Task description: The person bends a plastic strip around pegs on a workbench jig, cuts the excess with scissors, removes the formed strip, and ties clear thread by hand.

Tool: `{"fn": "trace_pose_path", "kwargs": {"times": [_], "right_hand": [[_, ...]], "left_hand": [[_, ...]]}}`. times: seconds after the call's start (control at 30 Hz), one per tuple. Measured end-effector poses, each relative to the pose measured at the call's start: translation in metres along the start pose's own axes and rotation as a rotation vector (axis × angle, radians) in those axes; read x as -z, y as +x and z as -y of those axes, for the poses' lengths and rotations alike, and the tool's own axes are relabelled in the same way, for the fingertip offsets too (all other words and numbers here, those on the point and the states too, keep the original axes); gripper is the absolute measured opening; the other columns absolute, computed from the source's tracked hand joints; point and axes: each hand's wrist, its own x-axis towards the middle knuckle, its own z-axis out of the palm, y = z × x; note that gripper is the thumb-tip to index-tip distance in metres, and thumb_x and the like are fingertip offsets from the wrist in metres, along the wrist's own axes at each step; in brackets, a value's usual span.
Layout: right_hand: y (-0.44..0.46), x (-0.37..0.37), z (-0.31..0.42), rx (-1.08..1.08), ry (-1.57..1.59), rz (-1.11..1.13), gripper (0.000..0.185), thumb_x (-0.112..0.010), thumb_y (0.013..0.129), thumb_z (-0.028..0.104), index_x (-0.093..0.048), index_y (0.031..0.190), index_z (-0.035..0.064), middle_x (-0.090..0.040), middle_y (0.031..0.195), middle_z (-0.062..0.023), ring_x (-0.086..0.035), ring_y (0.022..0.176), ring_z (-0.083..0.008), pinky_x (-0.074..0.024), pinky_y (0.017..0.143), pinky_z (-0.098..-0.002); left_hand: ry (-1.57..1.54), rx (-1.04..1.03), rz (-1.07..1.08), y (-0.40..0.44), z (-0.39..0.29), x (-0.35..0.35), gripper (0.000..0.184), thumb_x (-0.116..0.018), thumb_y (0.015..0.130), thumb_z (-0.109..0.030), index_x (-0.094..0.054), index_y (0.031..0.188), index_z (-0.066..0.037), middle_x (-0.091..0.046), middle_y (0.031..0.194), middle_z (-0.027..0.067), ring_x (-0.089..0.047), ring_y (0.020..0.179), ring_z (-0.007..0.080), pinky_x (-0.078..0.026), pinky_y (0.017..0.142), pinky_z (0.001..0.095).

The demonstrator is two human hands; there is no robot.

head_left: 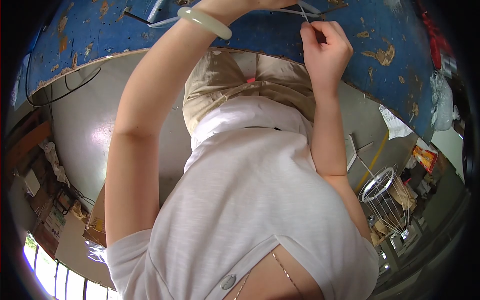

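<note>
My right hand (327, 52) is closed above the front part of a worn blue table (260, 37). Its thumb and fingertips pinch a thin white strand (303, 11) that runs up to the top edge of the view. My left hand (257, 4) reaches across at that same edge, near the strand's upper end. Most of its fingers are cut off, so its grip is hidden. A pale green bangle (205, 22) circles my left wrist. Behind that wrist lies a white strip-like piece (164, 23) with a dark thin rod (137, 17) at its left end.
A black cable (62, 100) loops off the table's left side. At right are a clear plastic bag (441, 102) and red material (436, 42) by the table edge. A wire-caged fan (382, 192) stands lower right. A cardboard box (96, 215) is at left.
</note>
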Motion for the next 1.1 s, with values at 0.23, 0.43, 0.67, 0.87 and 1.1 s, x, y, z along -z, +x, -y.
{"fn": "trace_pose_path", "kwargs": {"times": [0.23, 0.43, 0.67, 0.87, 1.1], "right_hand": [[0.003, 0.005, 0.003, -0.063, 0.014, 0.095, 0.006, -0.066, 0.069, 0.002, -0.061, 0.067, -0.0002, -0.057, 0.063, -0.0076, -0.054, 0.052, -0.0184, -0.0425, 0.050, -0.0282], [0.003, 0.007, 0.002, -0.085, 0.037, 0.140, 0.007, -0.068, 0.073, 0.002, -0.062, 0.073, -0.0025, -0.058, 0.066, -0.0066, -0.051, 0.052, -0.0126, -0.0415, 0.052, -0.0248], [0.006, 0.011, 0.004, -0.082, 0.035, 0.148, 0.010, -0.068, 0.071, 0.006, -0.061, 0.066, 0.0006, -0.058, 0.062, -0.0077, -0.056, 0.051, -0.0205, -0.0433, 0.049, -0.0300], [0.012, 0.008, 0.006, -0.043, -0.047, 0.203, 0.015, -0.069, 0.075, 0.009, -0.060, 0.066, 0.0012, -0.058, 0.062, -0.0084, -0.055, 0.051, -0.0232, -0.0440, 0.050, -0.0314], [0.010, 0.008, 0.002, 0.017, -0.020, 0.178, 0.015, -0.069, 0.076, 0.006, -0.059, 0.067, 0.0010, -0.056, 0.062, -0.0087, -0.053, 0.050, -0.0213, -0.0420, 0.049, -0.0291]], "left_hand": [[0.180, -0.074, -0.146, -0.010, -0.015, -0.006, 0.010, -0.052, 0.067, 0.003, -0.057, 0.075, 0.000, -0.058, 0.073, 0.0197, -0.058, 0.073, 0.0397, -0.046, 0.066, 0.0436], [0.184, -0.076, -0.213, -0.012, -0.016, -0.012, 0.008, -0.052, 0.071, 0.002, -0.054, 0.078, 0.000, -0.057, 0.074, 0.0207, -0.056, 0.074, 0.0415, -0.045, 0.065, 0.0442], [0.012, -0.038, -0.284, -0.018, -0.021, -0.004, 0.004, -0.052, 0.077, 0.002, -0.051, 0.081, 0.001, -0.056, 0.075, 0.0219, -0.055, 0.075, 0.0438, -0.044, 0.064, 0.0449], [-0.006, -0.008, -0.276, -0.021, -0.032, -0.001, 0.003, -0.052, 0.079, 0.001, -0.050, 0.081, 0.001, -0.055, 0.076, 0.0225, -0.054, 0.076, 0.0443, -0.043, 0.063, 0.0448], [0.044, 0.020, -0.358, -0.025, -0.024, -0.006, 0.003, -0.053, 0.079, 0.001, -0.051, 0.082, 0.001, -0.054, 0.075, 0.0214, -0.053, 0.074, 0.0439, -0.043, 0.062, 0.0447]]}}
